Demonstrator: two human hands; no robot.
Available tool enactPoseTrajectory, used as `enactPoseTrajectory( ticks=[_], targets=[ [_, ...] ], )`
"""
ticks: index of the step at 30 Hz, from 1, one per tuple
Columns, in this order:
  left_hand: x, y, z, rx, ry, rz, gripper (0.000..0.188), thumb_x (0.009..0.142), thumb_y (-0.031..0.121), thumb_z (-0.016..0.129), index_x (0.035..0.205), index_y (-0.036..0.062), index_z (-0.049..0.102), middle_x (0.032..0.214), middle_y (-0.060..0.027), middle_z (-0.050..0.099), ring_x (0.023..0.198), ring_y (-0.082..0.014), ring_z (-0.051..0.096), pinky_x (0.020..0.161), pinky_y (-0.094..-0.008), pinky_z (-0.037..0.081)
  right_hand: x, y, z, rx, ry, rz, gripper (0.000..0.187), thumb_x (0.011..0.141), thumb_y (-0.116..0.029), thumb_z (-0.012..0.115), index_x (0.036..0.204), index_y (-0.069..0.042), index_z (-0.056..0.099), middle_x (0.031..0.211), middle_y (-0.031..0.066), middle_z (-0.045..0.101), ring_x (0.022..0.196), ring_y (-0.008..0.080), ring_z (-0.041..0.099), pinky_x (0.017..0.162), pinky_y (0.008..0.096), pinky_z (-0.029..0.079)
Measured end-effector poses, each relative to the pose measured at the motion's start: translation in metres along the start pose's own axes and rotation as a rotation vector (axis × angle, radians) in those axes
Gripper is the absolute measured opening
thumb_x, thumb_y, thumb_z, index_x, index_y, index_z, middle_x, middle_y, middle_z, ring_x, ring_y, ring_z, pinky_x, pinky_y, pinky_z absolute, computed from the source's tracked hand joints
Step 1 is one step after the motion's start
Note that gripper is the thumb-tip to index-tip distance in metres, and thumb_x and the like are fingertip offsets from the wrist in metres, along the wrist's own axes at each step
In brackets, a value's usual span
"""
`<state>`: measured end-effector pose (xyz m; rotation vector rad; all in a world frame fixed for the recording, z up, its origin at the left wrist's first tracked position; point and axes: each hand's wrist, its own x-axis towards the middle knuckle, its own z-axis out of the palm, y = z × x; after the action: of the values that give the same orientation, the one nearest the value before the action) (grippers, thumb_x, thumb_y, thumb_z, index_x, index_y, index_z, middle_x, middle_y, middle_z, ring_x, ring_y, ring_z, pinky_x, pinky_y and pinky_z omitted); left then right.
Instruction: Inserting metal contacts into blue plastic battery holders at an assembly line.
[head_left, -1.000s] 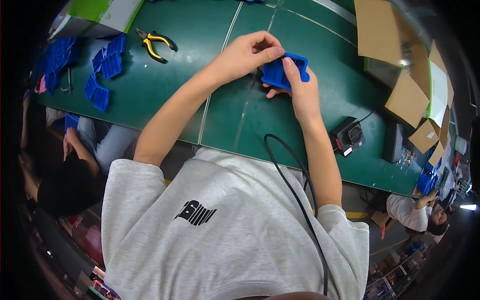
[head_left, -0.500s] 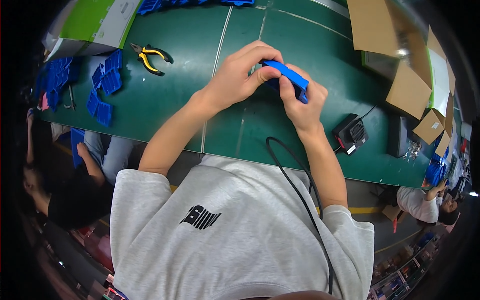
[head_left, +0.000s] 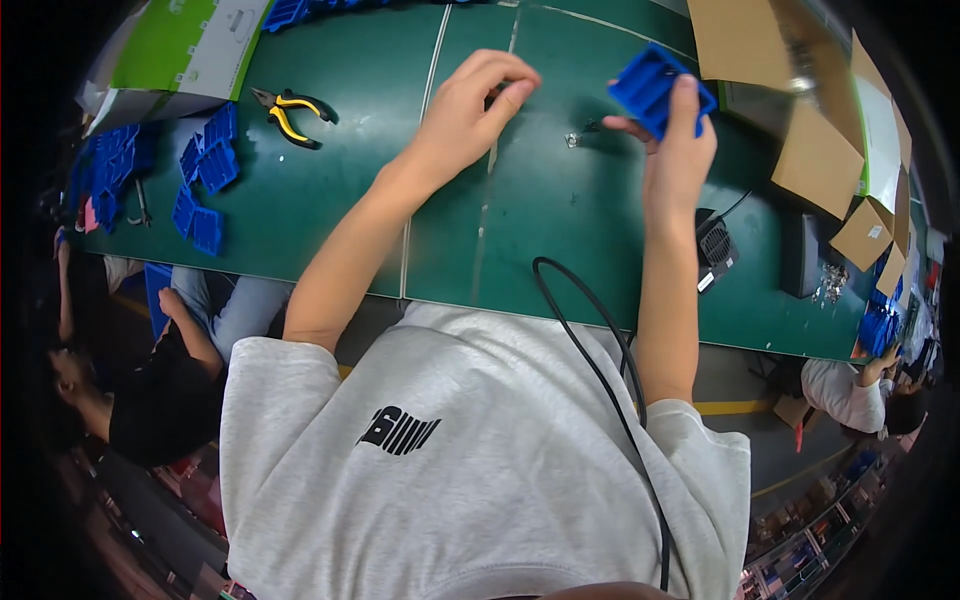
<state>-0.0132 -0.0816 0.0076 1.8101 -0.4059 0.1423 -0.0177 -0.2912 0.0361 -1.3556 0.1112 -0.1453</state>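
right hand (head_left: pixel 680 158) has the blue plastic tray with open compartments (head_left: pixel 645 85), grip pinching it: thumb over the compartment side, fingers behind. tray is tilted, over the far right part of the green table (head_left: pixel 560 220), near the open brown cardboard box (head_left: pixel 815 180). left hand (head_left: pixel 462 112) is well apart from the tray, over the table; fingers curled, thumb tip near index finger. can't tell if that grip is pressed together or has something small in it. small shiny metal piece (head_left: pixel 572 141) lies on the table between the hands. pliers with yellow-and-black handles (head_left: pixel 276 106) lie further left, near some blue plastic compartmented parts (head_left: pixel 207 228).
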Motion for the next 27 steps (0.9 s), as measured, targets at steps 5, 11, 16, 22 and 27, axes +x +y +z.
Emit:
enactPoseTrajectory(
  ticks=[5,11,16,22,27],
  targets=[
    [-0.009,-0.005,0.019,0.402,-0.147,0.118,0.015,0.086,0.019,0.064,0.095,0.0086,0.069,0.097,-0.0045,0.061,0.094,-0.0239,0.055,0.084,-0.0348,0.042,0.011,0.016,-0.007,0.049,0.07,0.039,0.046,0.097,-0.04,0.048,0.105,0.005,0.052,0.094,0.0114,0.06,0.082,0.0198,0.063,0.066,0.0365,0.06],
    [-0.012,0.0,0.037,0.439,-0.156,0.108,0.017,0.082,0.021,0.068,0.096,0.0111,0.07,0.096,-0.0032,0.061,0.097,-0.0234,0.053,0.086,-0.0344,0.039,0.007,0.016,-0.007,0.08,0.108,0.058,0.044,0.097,-0.039,0.046,0.105,0.004,0.052,0.095,0.0133,0.061,0.082,0.021,0.064,0.061,0.0347,0.058],
    [0.001,-0.001,0.044,0.389,-0.135,0.136,0.016,0.082,0.02,0.068,0.096,0.0118,0.071,0.095,-0.0019,0.061,0.095,-0.0232,0.053,0.086,-0.0341,0.039,0.009,0.014,-0.009,0.085,0.19,0.02,0.043,0.097,-0.039,0.045,0.104,0.004,0.052,0.094,0.0135,0.062,0.081,0.0216,0.065,0.06,0.0343,0.057],
    [0.006,-0.009,0.049,0.479,-0.153,0.199,0.014,0.082,0.019,0.068,0.094,0.0107,0.069,0.092,-0.0027,0.061,0.09,-0.0237,0.052,0.084,-0.0346,0.039,0.009,0.018,-0.008,0.067,0.126,0.102,0.046,0.097,-0.041,0.044,0.105,0.004,0.053,0.093,0.0137,0.063,0.082,0.0225,0.065,0.06,0.0331,0.056],
    [0.003,-0.002,0.034,0.102,0.021,0.01,0.006,0.083,0.004,0.064,0.089,0.0017,0.063,0.096,-0.0076,0.067,0.078,-0.0145,0.062,0.07,-0.0281,0.051,0.006,0.006,-0.005,0.171,-0.061,0.23,0.05,0.098,-0.039,0.041,0.116,0.006,0.051,0.104,0.0202,0.064,0.092,0.0288,0.066,0.066,0.0323,0.057]
  ],
)
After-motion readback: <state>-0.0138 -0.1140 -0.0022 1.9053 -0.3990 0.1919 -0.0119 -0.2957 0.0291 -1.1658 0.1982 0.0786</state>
